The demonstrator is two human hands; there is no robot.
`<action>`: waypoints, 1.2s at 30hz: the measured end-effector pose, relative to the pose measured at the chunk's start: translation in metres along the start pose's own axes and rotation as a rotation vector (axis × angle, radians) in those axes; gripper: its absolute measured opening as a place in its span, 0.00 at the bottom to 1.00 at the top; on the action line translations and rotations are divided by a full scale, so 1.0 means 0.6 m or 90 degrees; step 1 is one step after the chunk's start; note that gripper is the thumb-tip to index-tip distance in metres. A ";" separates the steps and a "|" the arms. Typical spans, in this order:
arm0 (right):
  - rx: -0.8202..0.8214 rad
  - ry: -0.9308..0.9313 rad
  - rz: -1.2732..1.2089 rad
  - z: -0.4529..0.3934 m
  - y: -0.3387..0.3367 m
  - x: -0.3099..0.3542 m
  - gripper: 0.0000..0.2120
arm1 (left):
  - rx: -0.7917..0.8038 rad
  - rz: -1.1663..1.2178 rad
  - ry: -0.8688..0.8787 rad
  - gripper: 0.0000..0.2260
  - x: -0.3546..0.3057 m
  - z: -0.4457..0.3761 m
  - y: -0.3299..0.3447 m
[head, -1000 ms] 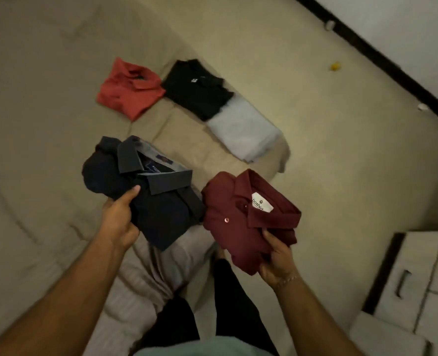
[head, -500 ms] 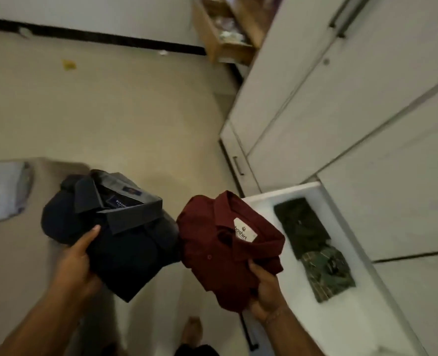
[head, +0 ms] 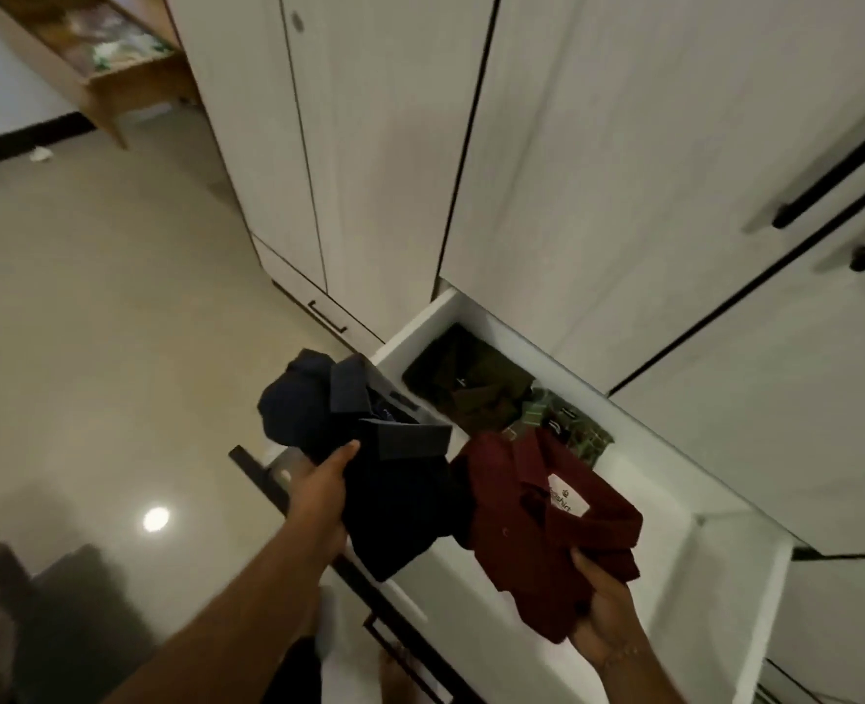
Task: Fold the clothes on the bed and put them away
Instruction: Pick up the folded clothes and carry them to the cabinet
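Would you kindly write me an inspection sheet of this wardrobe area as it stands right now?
Surface: white drawer pulled open, part of its floor bare.
Job's things: folded navy shirt and folded maroon shirt held above the drawer; dark olive shirt and green patterned shirt lie inside.
Clutter: small scrap on the floor by the wall.
Grippers: left hand grips the navy shirt; right hand grips the maroon shirt.
Cables: nothing seen.
Surroundings: white wardrobe doors with black handles, wooden shelf unit, glossy tiled floor.
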State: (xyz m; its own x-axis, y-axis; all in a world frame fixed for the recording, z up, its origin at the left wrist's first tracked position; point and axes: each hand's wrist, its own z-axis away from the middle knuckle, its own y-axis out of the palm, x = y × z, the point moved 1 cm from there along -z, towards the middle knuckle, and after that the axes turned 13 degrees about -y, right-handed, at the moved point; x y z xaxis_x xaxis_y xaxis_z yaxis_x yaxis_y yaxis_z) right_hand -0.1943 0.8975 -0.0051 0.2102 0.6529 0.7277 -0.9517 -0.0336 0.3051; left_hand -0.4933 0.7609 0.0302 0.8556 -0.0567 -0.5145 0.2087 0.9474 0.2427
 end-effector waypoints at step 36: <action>-0.064 0.201 0.232 -0.206 -0.283 -0.187 0.56 | -0.123 0.036 -0.193 0.18 0.227 -0.418 0.134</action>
State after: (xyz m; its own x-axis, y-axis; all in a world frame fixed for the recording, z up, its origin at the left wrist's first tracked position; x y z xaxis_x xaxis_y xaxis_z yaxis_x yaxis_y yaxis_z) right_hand -0.0837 0.9233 -0.2144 -0.2036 0.8105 0.5493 -0.9710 -0.2391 -0.0072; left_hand -0.4787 0.9084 -0.2266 0.9708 -0.0665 -0.2306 0.0892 0.9920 0.0895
